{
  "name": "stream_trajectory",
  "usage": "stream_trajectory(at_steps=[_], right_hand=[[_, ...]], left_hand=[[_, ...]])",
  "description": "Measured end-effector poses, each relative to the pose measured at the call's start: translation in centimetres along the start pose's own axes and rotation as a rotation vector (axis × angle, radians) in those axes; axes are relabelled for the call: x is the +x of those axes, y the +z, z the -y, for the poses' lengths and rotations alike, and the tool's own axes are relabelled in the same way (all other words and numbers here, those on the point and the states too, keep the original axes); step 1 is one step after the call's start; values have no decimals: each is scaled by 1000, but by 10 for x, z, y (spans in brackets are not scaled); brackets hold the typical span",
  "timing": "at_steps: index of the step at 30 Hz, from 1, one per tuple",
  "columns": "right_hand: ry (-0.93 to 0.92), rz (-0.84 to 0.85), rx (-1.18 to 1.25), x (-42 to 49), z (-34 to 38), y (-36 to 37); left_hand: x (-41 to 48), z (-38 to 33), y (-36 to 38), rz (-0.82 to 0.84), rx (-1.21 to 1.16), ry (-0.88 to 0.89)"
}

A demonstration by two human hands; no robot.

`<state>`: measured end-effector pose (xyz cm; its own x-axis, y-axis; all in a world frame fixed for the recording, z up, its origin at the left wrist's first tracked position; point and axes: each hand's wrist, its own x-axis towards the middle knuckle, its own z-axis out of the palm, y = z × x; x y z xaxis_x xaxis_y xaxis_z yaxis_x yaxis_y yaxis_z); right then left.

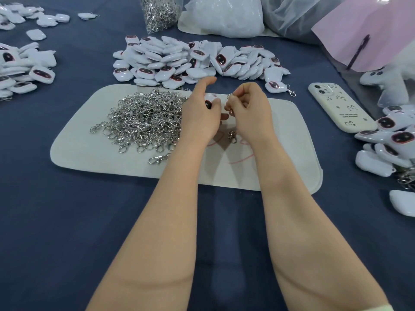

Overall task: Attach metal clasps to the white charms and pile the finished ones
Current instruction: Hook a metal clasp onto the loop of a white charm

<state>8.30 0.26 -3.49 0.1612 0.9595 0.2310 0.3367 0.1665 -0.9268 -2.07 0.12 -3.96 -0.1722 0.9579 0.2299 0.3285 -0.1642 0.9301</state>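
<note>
Hands meet over the mat (280, 167) at the middle of the counter (67, 221). The left hand (199, 111) curls round a white charm (210, 100). The right hand (251, 106) pinches a metal clasp (230, 103), which hangs upright just right of the charm, nearly touching; joining them looks like the next move.

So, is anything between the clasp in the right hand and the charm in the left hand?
Nothing visible. The left hand holds the charm, the right hand pinches the clasp, and only a bare gap above the white mat separates them.
</note>
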Motion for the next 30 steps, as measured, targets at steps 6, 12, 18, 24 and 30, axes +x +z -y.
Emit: stream_trajectory(at_steps=[6,12,18,24,30], right_hand=[[-3,4,18,0,1,2],[24,24,44,0,3,2],[36,39,43,0,5,2],[-6,51,-89,1,3,4],[-69,23,-139,-1,1,6]], left_hand=[[3,-1,2,26,227,114],[0,-2,1,-28,251,130],[-1,-4,2,-54,277,145],[-1,-5,2,-83,301,138],[-1,-4,3,-74,324,128]])
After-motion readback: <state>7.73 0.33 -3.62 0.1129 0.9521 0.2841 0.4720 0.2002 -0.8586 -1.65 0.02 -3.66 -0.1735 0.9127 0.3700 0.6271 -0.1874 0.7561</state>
